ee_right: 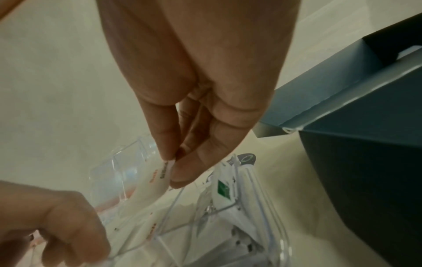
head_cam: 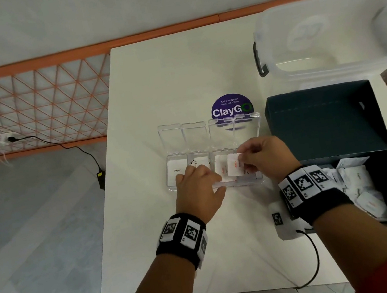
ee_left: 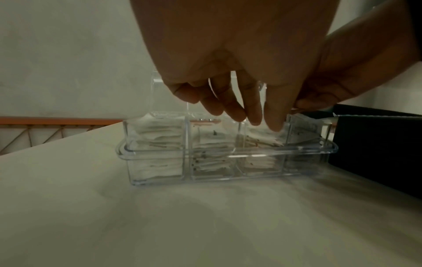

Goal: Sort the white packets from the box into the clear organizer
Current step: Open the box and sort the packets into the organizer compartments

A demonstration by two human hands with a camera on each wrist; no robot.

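While pinched: right hand (head_cam: 264,157) nips a flat white packet (head_cam: 234,164), red print.
Left hand (head_cam: 200,184): fingers loosely extended, touching organizer (ee_left: 228,153), clear rigid plastic.

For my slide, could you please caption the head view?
Right hand pinches a packet over the organizer; left hand steadies it.

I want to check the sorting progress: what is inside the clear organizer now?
The clear organizer holds stacked white packets in its compartments; the leftmost top one reads Sugar. The left hand and right hand cover parts of the others.
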